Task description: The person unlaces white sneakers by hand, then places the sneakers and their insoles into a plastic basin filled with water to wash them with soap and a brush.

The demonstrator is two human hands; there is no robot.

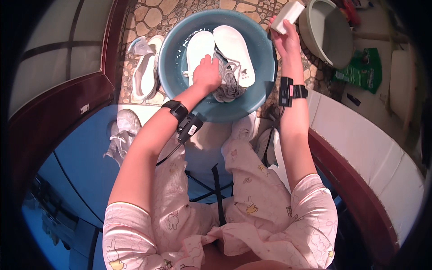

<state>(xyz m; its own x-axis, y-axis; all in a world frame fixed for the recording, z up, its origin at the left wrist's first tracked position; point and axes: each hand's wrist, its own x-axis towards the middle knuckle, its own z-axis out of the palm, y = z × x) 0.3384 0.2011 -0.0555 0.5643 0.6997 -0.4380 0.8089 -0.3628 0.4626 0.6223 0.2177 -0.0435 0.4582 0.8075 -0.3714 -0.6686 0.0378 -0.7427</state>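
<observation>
A blue-green plastic basin with water in it stands on the floor in front of me. Two white insoles, a left one and a right one, lie side by side inside it. A bunch of grey laces sits between and below them. My left hand rests on the left insole with its fingers partly curled; whether it grips the insole is hard to see. Raised beyond the basin's right rim, my right hand holds a white block, likely a bar of soap.
A white shoe lies left of the basin on pebble-patterned flooring. Behind my right hand a pale basin leans at a tilt, near a green plastic bag. Dark red door frames border the left side. Cabled devices are strapped to both wrists.
</observation>
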